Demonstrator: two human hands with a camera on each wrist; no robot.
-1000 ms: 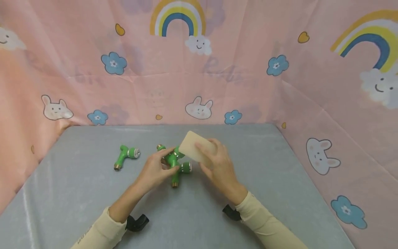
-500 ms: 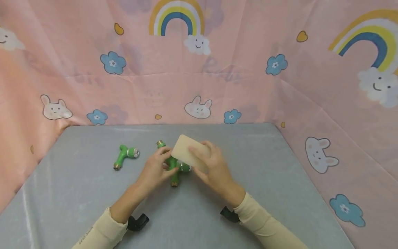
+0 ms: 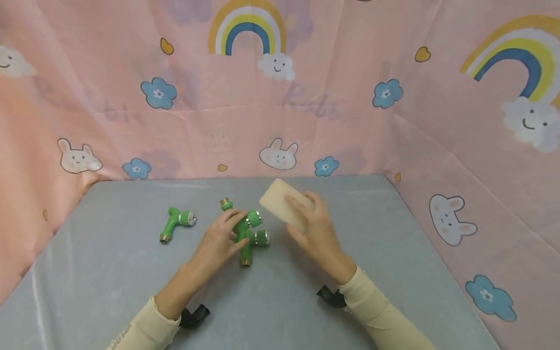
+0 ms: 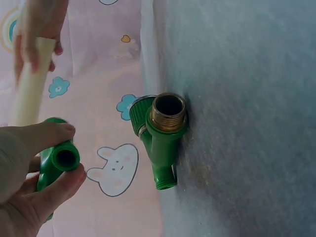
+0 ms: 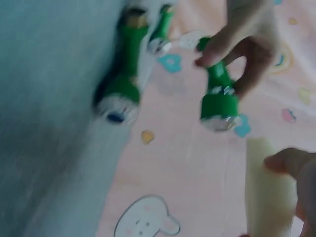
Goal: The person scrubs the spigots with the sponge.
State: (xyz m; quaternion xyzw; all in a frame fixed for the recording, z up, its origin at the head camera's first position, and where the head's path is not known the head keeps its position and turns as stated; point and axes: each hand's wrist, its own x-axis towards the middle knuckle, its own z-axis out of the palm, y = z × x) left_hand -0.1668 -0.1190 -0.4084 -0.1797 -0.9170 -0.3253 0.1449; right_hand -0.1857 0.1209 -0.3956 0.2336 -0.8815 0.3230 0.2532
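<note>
My left hand (image 3: 218,238) holds a green hose nozzle (image 3: 254,218) between thumb and fingers, above the table. Its brass threaded end points to the back left and its round head toward my right hand. Part of its body is hidden by the fingers. In my right hand (image 3: 318,236) is a cream rectangular sponge (image 3: 280,199), gripped by its sides and tilted, to the right of the nozzle's head with a gap between them. A second green nozzle (image 4: 165,143) lies on the table; the head view shows it just below the held one.
A third green nozzle (image 3: 175,223) lies on the grey table (image 3: 372,311), left of my left hand. Black curved pieces (image 3: 194,317) show beside both wrists. A pink patterned curtain (image 3: 341,121) hangs behind the table and along its sides.
The sponge moved left over the held nozzle's head, then back up and right, away from it, uncovering the head. My left hand has stayed nearly still with its nozzle.
</note>
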